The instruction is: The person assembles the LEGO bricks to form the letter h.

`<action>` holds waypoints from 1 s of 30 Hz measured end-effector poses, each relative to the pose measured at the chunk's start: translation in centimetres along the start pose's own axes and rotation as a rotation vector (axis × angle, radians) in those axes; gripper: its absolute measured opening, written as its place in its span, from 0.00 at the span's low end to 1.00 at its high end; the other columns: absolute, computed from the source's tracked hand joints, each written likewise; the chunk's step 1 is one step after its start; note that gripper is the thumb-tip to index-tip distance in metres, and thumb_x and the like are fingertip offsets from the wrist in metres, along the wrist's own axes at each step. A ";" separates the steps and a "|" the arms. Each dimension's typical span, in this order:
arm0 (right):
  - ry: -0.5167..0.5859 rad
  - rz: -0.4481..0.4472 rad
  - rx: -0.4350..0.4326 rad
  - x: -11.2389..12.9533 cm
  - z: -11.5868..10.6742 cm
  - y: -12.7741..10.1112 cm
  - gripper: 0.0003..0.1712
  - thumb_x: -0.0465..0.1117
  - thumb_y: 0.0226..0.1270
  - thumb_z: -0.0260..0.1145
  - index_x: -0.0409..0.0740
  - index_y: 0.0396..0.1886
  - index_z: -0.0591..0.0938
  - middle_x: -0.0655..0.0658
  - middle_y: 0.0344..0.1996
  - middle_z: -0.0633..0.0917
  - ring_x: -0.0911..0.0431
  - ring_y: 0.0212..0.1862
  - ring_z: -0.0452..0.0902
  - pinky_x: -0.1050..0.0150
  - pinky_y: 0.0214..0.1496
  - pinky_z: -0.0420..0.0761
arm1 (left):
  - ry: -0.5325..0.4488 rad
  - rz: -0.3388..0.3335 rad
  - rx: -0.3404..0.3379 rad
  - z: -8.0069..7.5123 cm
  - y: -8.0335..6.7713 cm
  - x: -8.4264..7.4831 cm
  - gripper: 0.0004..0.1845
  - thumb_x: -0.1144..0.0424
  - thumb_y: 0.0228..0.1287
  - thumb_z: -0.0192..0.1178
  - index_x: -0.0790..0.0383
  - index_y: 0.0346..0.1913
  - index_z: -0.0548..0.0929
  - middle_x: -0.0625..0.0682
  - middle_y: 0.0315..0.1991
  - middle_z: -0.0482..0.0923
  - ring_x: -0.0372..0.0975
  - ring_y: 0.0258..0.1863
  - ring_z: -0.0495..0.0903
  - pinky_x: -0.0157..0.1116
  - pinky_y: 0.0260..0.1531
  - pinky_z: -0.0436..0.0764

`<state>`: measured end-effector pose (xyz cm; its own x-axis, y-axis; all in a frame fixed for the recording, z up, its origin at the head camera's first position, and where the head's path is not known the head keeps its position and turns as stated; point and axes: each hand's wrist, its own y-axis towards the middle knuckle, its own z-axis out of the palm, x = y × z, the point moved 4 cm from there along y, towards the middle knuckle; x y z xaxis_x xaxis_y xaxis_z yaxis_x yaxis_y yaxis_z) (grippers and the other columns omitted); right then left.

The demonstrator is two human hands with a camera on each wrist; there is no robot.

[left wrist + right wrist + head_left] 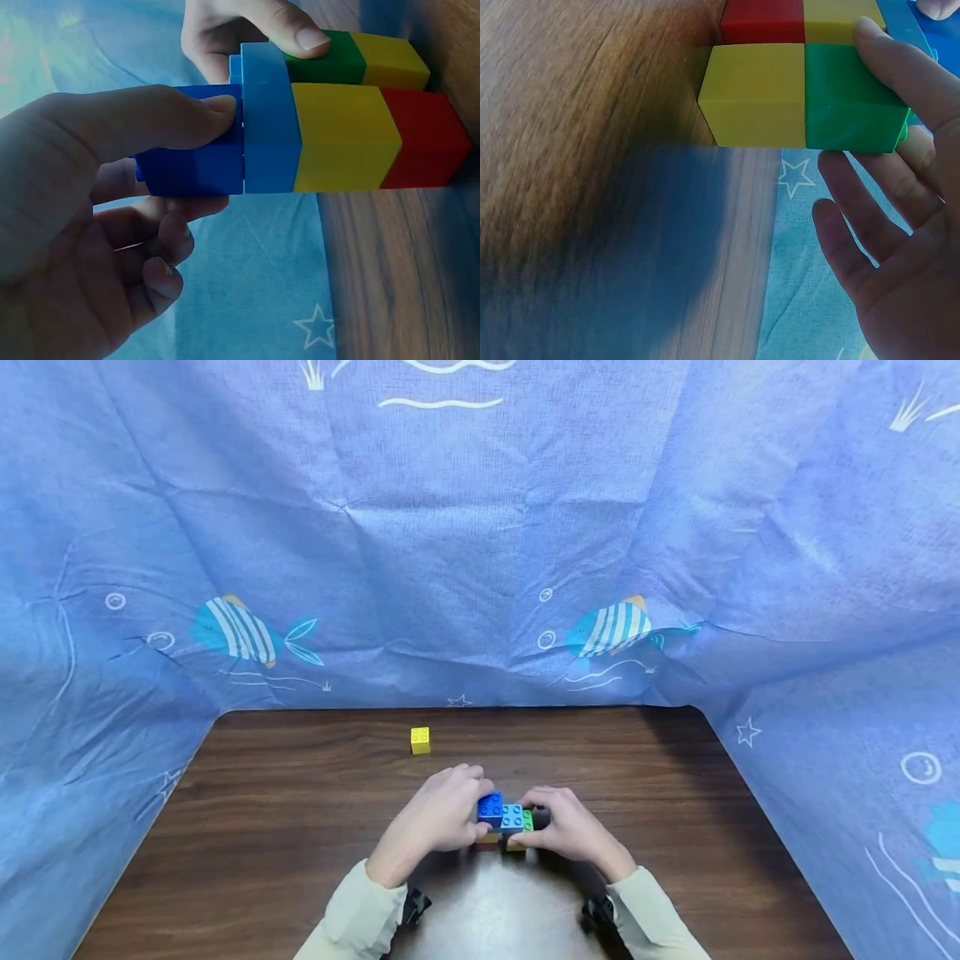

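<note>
My left hand (442,814) pinches a dark blue brick (199,161) between thumb and fingers, on top of a light blue brick (270,120). A thin seam shows between these two. Beneath the light blue brick stand a yellow brick (345,139) and, lowest, a red brick (424,139). Beside that column, a green brick (851,97) sits on another yellow brick (757,97). My right hand (573,827) grips the green brick, its thumb on the near side. The light blue brick reaches across to the green brick; their contact is partly hidden by the fingers.
A loose yellow brick (420,741) lies farther back on the brown wooden table (285,827), left of the hands. A blue cloth (480,552) with printed fish surrounds the table at the back and sides. Dark wrist devices (415,907) show below both hands.
</note>
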<state>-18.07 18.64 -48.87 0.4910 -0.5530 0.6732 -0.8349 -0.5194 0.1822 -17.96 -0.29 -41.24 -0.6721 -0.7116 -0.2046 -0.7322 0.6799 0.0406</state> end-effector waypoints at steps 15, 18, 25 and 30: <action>-0.014 0.025 0.006 0.2 -0.3 0.1 0.20 0.52 0.53 0.81 0.51 0.42 0.86 0.55 0.37 0.87 0.66 0.37 0.78 0.60 0.40 0.83 | -0.110 -0.063 0.036 1.4 0.3 0.7 0.22 0.52 0.57 0.73 0.58 0.52 0.83 0.47 0.39 0.77 0.37 0.36 0.74 0.38 0.41 0.80; -0.021 0.030 0.006 0.2 -0.3 0.1 0.20 0.51 0.52 0.82 0.50 0.42 0.86 0.55 0.37 0.87 0.66 0.37 0.78 0.60 0.41 0.84 | -0.162 -0.073 0.041 1.9 0.1 1.3 0.23 0.52 0.57 0.73 0.57 0.53 0.81 0.47 0.42 0.77 0.37 0.39 0.75 0.40 0.43 0.80; -0.025 0.063 0.031 0.2 -0.1 0.1 0.20 0.52 0.55 0.80 0.50 0.44 0.86 0.55 0.38 0.87 0.66 0.39 0.78 0.62 0.42 0.83 | -0.404 -0.053 0.149 1.3 -0.3 4.0 0.37 0.47 0.52 0.77 0.56 0.64 0.78 0.50 0.51 0.80 0.42 0.49 0.79 0.44 0.48 0.79; -0.053 0.067 0.025 0.2 -0.2 0.1 0.21 0.53 0.55 0.80 0.50 0.45 0.87 0.56 0.39 0.87 0.65 0.40 0.79 0.60 0.45 0.83 | -0.466 -0.129 0.054 -0.3 -0.4 8.1 0.37 0.48 0.58 0.74 0.61 0.68 0.74 0.57 0.59 0.79 0.50 0.55 0.79 0.50 0.55 0.79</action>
<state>-18.09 18.59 -48.59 0.4474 -0.6204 0.6441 -0.8600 -0.4962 0.1194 -23.18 -6.39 -42.61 -0.4461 -0.6438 -0.6216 -0.7912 0.6084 -0.0623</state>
